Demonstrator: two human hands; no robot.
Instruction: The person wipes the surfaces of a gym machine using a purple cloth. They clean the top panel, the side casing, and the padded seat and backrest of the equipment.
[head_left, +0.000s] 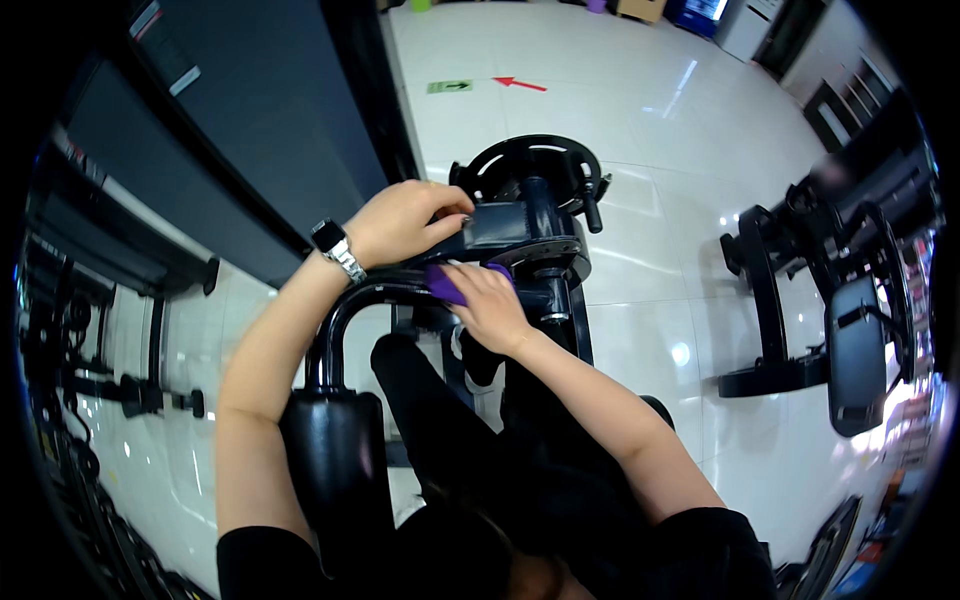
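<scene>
My right hand (491, 307) presses a purple cloth (448, 286) against the black metal tube (375, 289) of a gym machine. My left hand (409, 221), with a smartwatch (330, 240) on its wrist, is at the machine's dark housing (495, 223), thumb and fingers bent; whether it pinches anything cannot be told. Beyond the hands stands a slotted black adjustment disc (540, 142) with a handle (592, 210) on its right side. The curved tube runs left and down to a black padded roller (337, 450) beside my left arm.
Tall dark panels (270, 112) of a machine stand close on the left. Another black gym machine with a pad (857, 352) is at the right. The glossy tiled floor (645, 247) bears a red arrow (520, 84) and a green sign (449, 87). My legs are beneath the tube.
</scene>
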